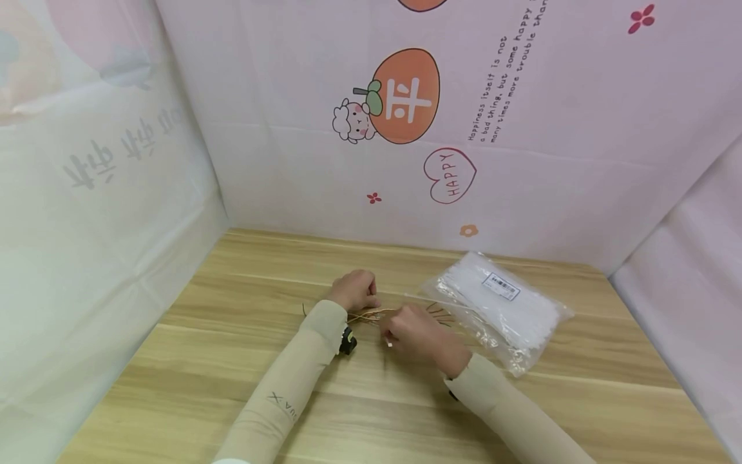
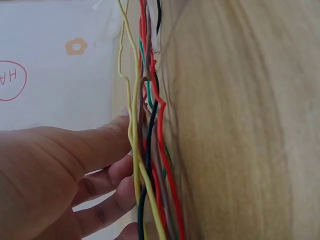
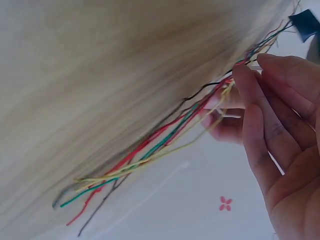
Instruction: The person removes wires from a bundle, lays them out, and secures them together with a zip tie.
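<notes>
A bundle of thin coloured wires (image 2: pixel 160 130), red, yellow, black, green and brown, runs between both hands just above the wooden table. My left hand (image 1: pixel 355 290) holds the bundle, its thumb against the wires and its fingers curled behind them, as the left wrist view shows. My right hand (image 1: pixel 417 332) pinches a white cable tie (image 1: pixel 390 345) beside the wires between thumb and forefinger; most of the tie is hidden by the fingers. In the right wrist view the loose wire ends (image 3: pixel 95 185) fan out past the hands.
A clear plastic bag (image 1: pixel 522 322) of white cable ties, with a barcode label (image 1: pixel 501 286), lies right of the right hand. A thin white strip (image 1: pixel 431 299) shows at the bag's left edge. Printed cloth walls (image 1: pixel 290 180) enclose the wooden table (image 1: pixel 232 309).
</notes>
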{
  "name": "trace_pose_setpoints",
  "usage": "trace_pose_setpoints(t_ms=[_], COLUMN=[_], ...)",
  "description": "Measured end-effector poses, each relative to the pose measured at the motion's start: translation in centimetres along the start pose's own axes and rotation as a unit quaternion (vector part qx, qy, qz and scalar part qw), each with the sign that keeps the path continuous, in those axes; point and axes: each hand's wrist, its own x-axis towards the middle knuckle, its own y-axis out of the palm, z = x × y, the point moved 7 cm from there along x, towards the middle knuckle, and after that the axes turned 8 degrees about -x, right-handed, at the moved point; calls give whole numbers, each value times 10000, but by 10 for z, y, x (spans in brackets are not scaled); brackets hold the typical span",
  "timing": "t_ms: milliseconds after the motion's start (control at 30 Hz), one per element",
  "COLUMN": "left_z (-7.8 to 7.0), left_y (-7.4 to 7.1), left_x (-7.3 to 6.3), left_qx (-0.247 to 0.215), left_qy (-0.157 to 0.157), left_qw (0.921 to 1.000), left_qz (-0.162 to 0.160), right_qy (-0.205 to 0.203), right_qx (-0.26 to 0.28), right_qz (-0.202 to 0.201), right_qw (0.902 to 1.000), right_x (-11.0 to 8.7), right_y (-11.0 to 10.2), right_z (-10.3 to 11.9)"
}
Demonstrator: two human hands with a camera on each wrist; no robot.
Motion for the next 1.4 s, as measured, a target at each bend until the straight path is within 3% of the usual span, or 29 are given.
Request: trace_pose_setpoints(t_ms=[367, 633, 867, 1200, 1400], left_z=[0, -2, -1, -4, -3], left_y=[0, -2, 3, 0, -2], left_x=[-1, -1, -2, -3, -6], left_qx=[107, 76, -107, -780, -1610], left_qy=[-20, 9, 182, 706, 721], left_qw=[9999, 9999, 9998, 9939, 9831], left_qz=[87, 76, -24, -342, -494], right_qy=[-423, -281, 560, 1786, 2338], right_qx=[-590, 87, 1241, 2282, 2647], right_qz=[-450, -503, -221, 169, -78], right_qw=[9963, 9983, 9904, 9569, 9355], right_x=[-17, -13, -2, 8, 10], right_y=[-32, -44, -35, -19, -12], right_z=[28, 27, 4, -26, -38])
